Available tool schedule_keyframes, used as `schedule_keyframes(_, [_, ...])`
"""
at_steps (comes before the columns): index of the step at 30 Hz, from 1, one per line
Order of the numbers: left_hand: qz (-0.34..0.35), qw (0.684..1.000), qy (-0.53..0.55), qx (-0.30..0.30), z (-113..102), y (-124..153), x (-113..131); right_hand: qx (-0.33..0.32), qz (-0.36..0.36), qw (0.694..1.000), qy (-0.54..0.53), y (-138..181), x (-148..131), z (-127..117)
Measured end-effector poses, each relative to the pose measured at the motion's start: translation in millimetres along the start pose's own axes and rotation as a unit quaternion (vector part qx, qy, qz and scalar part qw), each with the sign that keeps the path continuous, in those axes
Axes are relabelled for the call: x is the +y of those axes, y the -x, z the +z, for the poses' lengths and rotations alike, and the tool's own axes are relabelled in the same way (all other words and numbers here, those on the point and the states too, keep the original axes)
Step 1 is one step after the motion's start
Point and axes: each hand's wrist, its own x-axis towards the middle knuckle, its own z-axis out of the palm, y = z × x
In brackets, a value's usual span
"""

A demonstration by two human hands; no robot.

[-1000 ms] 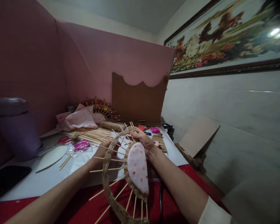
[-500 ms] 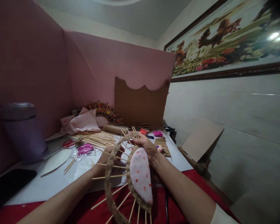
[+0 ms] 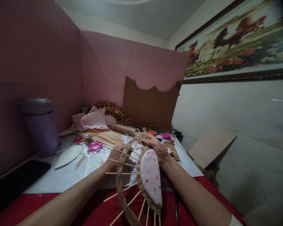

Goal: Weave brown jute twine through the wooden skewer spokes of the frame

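Slid right with the whole view (head turn, probably). Grasping the twine-bound stick fan [image 3: 139,172] above red cloth [image 3: 96,207] with the right hand [image 3: 157,146]; cannot tell whether with the left hand [image 3: 115,157] too. Looks woven and faced with spotted fabric [image 3: 151,175]; seems to lack ornament on the sticks [image 3: 112,173].

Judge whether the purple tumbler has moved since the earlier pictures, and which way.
No. The purple tumbler keeps its place against the pink partition; both drift rightward in the picture together, which suggests the camera turned instead.
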Motion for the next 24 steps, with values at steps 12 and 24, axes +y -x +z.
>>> schedule_keyframes(12, [-0.086,0.988,0.103,-0.073,-1,-5,27,-0.064,0.009,0.998,0.015,9,6,13])
schedule_keyframes(24, [-0.154,0.963,0.145,-0.168,-12,4,37,-0.065,0.015,0.998,0.016,19,10,30])
